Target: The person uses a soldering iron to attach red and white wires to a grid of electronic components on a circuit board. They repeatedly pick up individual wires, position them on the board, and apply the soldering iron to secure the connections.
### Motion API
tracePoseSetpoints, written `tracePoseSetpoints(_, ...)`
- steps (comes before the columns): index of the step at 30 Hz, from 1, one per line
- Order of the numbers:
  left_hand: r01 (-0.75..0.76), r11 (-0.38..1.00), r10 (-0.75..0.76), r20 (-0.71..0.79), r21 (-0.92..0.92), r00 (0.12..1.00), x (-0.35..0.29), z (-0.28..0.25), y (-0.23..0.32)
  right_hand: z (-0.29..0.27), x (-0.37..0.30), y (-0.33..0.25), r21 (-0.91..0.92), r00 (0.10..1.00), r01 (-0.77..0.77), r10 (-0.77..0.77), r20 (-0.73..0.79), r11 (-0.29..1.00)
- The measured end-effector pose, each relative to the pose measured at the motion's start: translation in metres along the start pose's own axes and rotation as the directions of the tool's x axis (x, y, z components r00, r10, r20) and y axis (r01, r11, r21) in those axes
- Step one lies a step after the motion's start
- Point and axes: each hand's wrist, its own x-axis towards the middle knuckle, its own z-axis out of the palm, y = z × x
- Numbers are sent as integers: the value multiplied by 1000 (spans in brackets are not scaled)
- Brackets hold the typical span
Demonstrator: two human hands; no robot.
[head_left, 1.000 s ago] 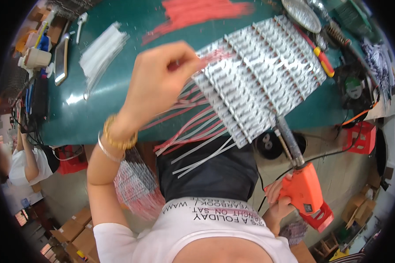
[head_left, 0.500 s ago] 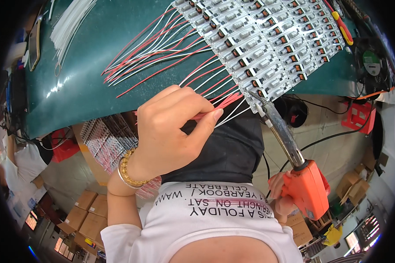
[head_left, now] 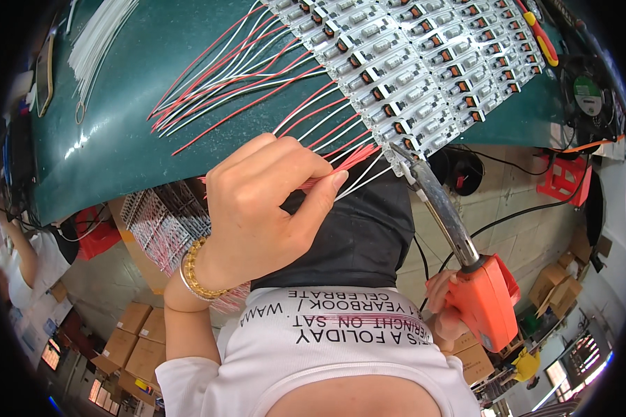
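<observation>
My left hand (head_left: 264,208) is closed in a pinch on a bundle of red wires (head_left: 355,160) near the closest corner of the circuit board panel (head_left: 410,83). Red and white wires (head_left: 313,111) run from the panel's left edge, some of them passing behind my fingers. My right hand (head_left: 444,306) grips the handle of an orange-red soldering gun (head_left: 492,302). Its metal barrel slants up to the left. The tip lies at the panel's near corner, close to the last wires; whether it touches a joint is too small to tell.
On the green table (head_left: 111,163) lie a bundle of white strips (head_left: 99,52) and a red-yellow screwdriver (head_left: 544,42). A small fan (head_left: 588,97) stands at the right. More wired panels (head_left: 163,222) sit below the table's edge, left of my lap. A black cable (head_left: 515,215) crosses the floor.
The whole view has shifted slightly left. Both hands keep their holds, and the soldering gun's tip stays at the same corner of the panel.
</observation>
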Motion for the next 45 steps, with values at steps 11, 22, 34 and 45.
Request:
tracePoseSetpoints(11,137,986,-140,-17,-94,990,-3,-2,4,9,1,8,197,985,139,-115,-130,970)
tracePoseSetpoints(22,143,983,-139,41,-117,989,-7,10,11,2,-13,6,190,994,26,-4,-113,981)
tracePoseSetpoints(34,138,986,-134,56,-97,989,-7,9,11,4,-2,22,472,991,133,-124,-49,871)
tracePoseSetpoints(45,119,990,-115,51,-80,992,-8,9,10,-2,-17,16,143,997,-44,53,-62,989)
